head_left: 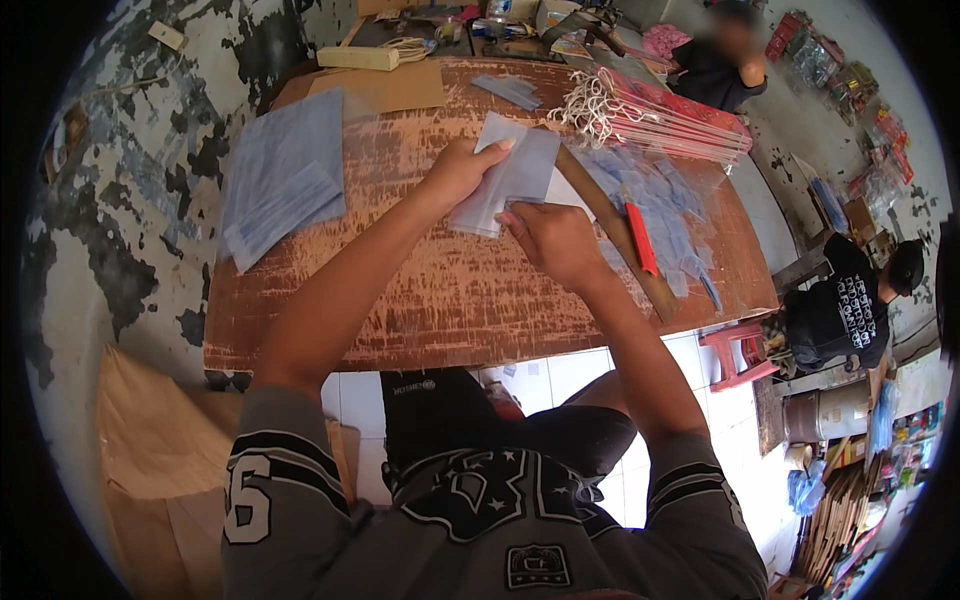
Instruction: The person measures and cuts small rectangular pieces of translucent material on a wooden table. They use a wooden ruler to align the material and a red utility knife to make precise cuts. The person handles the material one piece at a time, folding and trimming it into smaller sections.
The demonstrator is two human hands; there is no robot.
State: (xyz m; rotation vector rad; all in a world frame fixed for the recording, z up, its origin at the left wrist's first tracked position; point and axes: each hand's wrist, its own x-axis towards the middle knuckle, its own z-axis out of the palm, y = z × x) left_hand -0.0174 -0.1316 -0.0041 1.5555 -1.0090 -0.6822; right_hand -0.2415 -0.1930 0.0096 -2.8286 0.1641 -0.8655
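Note:
Over the middle of the worn wooden table, both hands hold a translucent plastic sheet (530,168), which looks folded or layered. My left hand (467,168) grips its left side, thumb on top. At its lower right edge my right hand (555,238) is closed, with thumb and fingers pinching the plastic. Just right of the sheet lies a long wooden strip (605,215), slanting toward the near right. On that strip rests a red-handled cutter (641,240). Small bluish plastic pieces (650,195) are scattered beyond it.
A stack of larger bluish plastic sheets (285,170) lies at the table's left. Red flat items with white cords (660,115) are piled at the far right. Cardboard (400,88) lies at the back. Two people sit to the right, near a red stool (738,357).

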